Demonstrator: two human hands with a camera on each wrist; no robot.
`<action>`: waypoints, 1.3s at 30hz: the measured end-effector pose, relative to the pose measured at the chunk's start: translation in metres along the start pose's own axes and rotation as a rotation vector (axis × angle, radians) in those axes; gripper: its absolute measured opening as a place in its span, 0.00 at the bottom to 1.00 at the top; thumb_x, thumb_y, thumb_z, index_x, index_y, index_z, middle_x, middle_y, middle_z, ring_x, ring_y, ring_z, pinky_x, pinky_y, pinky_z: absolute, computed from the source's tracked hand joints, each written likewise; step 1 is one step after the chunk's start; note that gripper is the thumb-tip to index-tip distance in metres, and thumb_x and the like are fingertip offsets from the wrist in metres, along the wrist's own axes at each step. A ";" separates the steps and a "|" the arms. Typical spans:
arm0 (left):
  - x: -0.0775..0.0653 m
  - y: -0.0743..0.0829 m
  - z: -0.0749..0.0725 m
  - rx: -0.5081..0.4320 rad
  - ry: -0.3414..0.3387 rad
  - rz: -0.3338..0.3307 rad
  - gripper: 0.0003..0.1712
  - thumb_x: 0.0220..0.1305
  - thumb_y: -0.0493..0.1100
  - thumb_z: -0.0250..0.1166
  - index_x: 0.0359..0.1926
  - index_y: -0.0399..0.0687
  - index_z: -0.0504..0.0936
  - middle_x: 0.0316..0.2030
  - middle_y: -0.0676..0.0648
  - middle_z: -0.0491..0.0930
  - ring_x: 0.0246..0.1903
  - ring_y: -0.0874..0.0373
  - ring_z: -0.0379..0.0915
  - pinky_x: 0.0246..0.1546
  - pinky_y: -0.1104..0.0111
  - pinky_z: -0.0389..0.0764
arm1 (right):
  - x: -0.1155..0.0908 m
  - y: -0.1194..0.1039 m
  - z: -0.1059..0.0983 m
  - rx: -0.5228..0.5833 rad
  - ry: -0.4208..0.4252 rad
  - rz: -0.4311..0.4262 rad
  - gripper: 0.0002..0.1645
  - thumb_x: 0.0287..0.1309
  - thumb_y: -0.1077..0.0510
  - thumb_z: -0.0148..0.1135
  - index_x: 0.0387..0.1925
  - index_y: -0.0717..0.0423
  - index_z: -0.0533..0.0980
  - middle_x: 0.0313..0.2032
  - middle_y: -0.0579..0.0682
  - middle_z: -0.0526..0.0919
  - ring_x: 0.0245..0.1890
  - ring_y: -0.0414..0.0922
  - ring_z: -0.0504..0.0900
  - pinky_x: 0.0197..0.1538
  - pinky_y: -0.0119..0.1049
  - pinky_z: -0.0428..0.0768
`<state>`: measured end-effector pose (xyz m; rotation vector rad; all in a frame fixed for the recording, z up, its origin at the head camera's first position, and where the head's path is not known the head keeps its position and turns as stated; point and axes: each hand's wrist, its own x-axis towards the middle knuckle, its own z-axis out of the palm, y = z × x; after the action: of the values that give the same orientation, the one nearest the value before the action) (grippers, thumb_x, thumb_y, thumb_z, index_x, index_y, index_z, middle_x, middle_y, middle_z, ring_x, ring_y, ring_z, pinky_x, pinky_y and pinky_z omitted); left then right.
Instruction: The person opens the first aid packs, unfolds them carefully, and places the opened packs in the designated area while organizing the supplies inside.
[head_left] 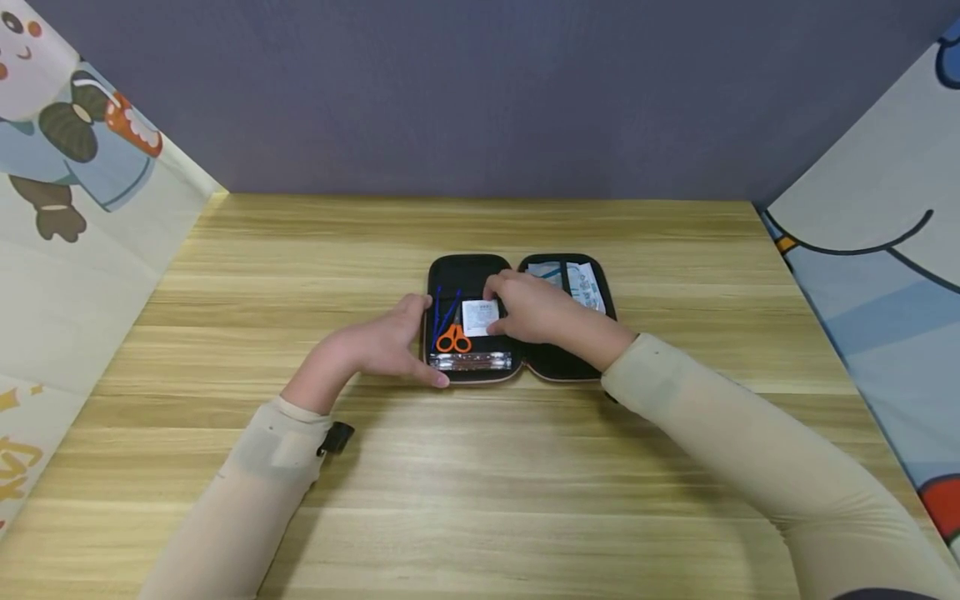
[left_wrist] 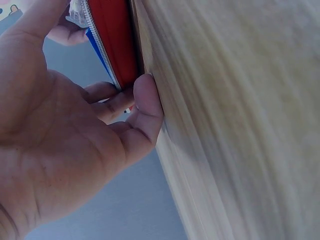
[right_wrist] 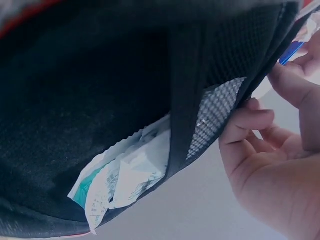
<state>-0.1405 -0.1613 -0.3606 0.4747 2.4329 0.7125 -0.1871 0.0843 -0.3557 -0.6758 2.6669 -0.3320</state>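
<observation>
An unzipped case [head_left: 468, 271] with a black lining lies unfolded on the table; its red outside and zip show in the left wrist view. My left hand [head_left: 386, 342] holds the case's left side, thumb at the near corner. My right hand [head_left: 536, 308] reaches over the middle, finger and thumb at a white printed packet [head_left: 478, 318] in the left half. Beside the packet are orange-handled scissors [head_left: 453, 339] and blue tweezer-like sticks [head_left: 437, 312]. A clear shiny packet [head_left: 472, 361] lies along the near edge. The right hand's fingertips partly hide the packet's edge.
In the case's right half, white and blue packets [head_left: 587, 285] sit under a black strap [head_left: 565, 277]. The wooden table [head_left: 480, 492] extends around the case. A dark grey panel [head_left: 480, 100] stands behind it, with cartoon-printed panels at both sides.
</observation>
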 end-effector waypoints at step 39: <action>0.000 0.003 0.002 0.010 -0.002 0.009 0.81 0.52 0.63 0.83 0.84 0.34 0.36 0.84 0.29 0.40 0.84 0.33 0.40 0.84 0.43 0.50 | -0.024 0.028 -0.027 0.133 0.144 -0.026 0.09 0.75 0.54 0.65 0.51 0.52 0.82 0.45 0.51 0.89 0.39 0.47 0.85 0.43 0.43 0.80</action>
<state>-0.1388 -0.1579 -0.3599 0.4903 2.4344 0.7038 -0.1897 0.1240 -0.3331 -0.6692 2.7424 -0.5807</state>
